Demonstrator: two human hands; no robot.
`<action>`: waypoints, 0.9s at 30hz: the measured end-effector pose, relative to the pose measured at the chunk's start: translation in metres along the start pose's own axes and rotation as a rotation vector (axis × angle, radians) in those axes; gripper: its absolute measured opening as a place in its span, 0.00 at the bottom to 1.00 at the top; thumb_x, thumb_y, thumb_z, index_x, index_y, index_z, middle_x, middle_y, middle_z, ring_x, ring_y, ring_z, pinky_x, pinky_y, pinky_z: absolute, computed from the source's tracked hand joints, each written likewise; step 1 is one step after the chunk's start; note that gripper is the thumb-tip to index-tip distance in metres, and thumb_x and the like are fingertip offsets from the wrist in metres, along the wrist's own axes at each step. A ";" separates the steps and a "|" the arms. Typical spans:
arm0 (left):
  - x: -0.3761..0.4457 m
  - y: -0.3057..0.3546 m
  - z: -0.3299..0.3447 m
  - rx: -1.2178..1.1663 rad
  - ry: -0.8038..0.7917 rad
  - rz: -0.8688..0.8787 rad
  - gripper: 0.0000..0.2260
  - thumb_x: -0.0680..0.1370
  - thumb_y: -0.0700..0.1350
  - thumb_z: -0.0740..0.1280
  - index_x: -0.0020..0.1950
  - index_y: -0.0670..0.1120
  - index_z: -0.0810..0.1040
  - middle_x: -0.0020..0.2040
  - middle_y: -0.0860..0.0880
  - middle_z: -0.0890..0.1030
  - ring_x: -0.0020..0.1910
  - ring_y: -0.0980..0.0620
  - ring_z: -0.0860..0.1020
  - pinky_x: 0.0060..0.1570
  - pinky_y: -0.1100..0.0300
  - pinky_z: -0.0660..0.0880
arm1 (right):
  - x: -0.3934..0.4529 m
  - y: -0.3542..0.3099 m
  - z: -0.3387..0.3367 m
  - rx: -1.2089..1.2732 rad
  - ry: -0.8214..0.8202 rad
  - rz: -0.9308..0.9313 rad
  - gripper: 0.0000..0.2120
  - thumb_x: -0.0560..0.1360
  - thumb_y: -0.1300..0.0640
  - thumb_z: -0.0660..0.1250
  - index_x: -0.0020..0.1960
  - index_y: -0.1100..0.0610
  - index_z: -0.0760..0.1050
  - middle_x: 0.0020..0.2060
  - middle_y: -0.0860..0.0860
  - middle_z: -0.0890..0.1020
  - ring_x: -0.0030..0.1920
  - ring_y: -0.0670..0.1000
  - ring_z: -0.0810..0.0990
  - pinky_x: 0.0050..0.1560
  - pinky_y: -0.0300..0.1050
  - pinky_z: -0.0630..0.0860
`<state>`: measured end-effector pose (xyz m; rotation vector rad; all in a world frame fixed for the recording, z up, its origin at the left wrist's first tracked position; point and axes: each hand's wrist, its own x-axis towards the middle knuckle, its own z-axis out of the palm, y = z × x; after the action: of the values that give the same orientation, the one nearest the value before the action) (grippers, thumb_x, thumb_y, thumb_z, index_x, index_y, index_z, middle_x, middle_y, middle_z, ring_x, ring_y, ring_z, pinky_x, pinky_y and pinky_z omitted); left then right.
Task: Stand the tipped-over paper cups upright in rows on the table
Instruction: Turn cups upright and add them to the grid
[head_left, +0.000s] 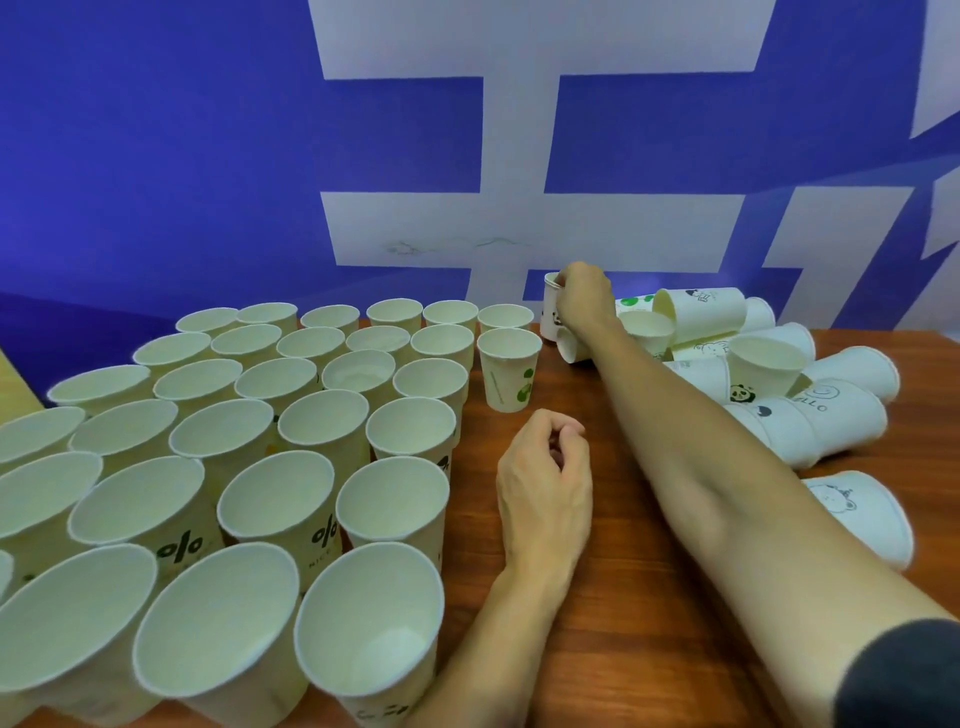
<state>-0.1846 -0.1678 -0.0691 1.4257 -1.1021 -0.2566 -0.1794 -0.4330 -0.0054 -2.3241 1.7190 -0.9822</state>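
Against blue wall, right grip (582, 293) pinches upright cup's (549, 312) rim from above.

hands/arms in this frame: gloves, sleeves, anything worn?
No gloves. Both the left hand and the right hand are bare, with no rings, watch or wristband visible. Both forearms are uncovered. A dark grey sleeve shows only at the right upper arm, at the frame's lower right corner.

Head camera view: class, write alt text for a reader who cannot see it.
A person's right hand grips a paper cup at the far edge of a wooden table, beside a heap of tipped-over cups. Rows of upright cups fill the left side; the left hand rests loosely curled, holding nothing.
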 end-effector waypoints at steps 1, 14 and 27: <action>0.000 0.001 0.000 -0.001 -0.012 -0.003 0.08 0.79 0.45 0.61 0.44 0.52 0.77 0.36 0.57 0.76 0.37 0.58 0.75 0.37 0.72 0.67 | -0.003 -0.001 -0.006 0.019 0.029 -0.011 0.11 0.77 0.68 0.61 0.52 0.61 0.81 0.48 0.60 0.83 0.48 0.61 0.80 0.41 0.49 0.73; -0.018 0.048 -0.012 -0.104 -0.155 0.121 0.05 0.79 0.43 0.64 0.48 0.50 0.79 0.38 0.55 0.79 0.35 0.60 0.75 0.35 0.70 0.69 | -0.112 0.009 -0.125 0.293 0.201 -0.116 0.11 0.77 0.53 0.60 0.52 0.50 0.81 0.39 0.48 0.84 0.34 0.48 0.83 0.45 0.49 0.79; 0.026 0.103 -0.050 0.671 -0.107 0.479 0.31 0.70 0.47 0.71 0.73 0.50 0.66 0.73 0.45 0.65 0.68 0.42 0.66 0.63 0.47 0.67 | -0.205 0.009 -0.142 0.703 -0.121 -0.281 0.06 0.79 0.59 0.63 0.46 0.52 0.77 0.29 0.49 0.82 0.27 0.50 0.82 0.38 0.41 0.74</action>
<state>-0.1811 -0.1324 0.0426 1.6718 -1.6731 0.4240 -0.2961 -0.2130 0.0131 -2.0962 0.8123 -1.2062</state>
